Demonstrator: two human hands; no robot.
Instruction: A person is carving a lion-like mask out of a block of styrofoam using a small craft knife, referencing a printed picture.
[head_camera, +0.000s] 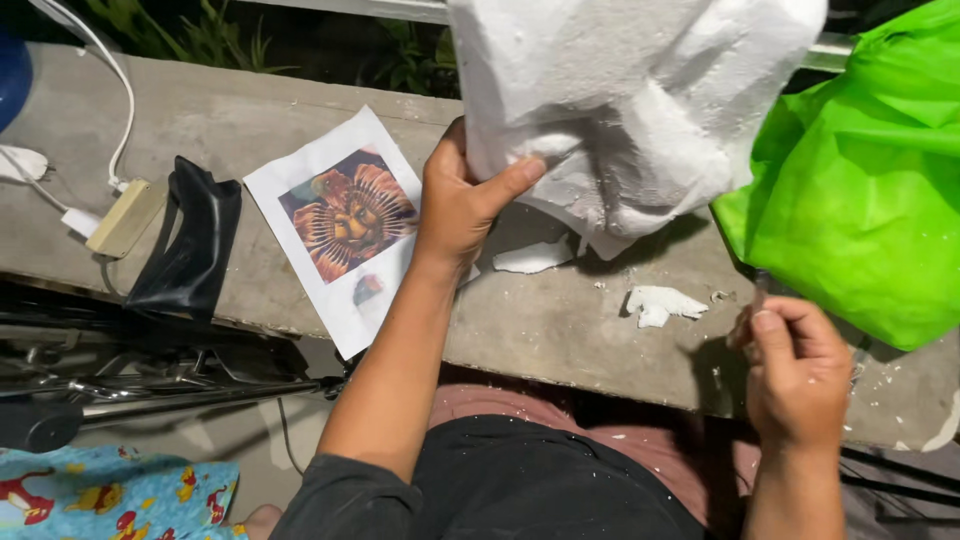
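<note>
1. An outdoor home spot, a porch or yard edge, used as a makeshift craft corner.
2. A rough concrete ledge (560, 330) serves as the work surface, with green plants (210, 40) growing beyond its far edge.
3. White foam crumbs (660, 303) and a printed reference picture (345, 225) lie on it.
4. A power adapter with a white cable (122, 215) sits near the left end.

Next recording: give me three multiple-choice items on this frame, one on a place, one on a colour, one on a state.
1. Where does the printed picture lie?
A. On the concrete ledge
B. Inside the bag
C. In the right hand

2. What colour is the plastic bag?
A. Blue
B. Bright green
C. Red

3. How is the white foam block held?
A. Lying flat, untouched
B. Pinched by both hands
C. Lifted off the ledge in the left hand

Answers: A, the printed picture lies flat on the concrete ledge; B, the plastic bag is bright green; C, only the left hand grips the white foam block, while the right hand stays apart.
</note>
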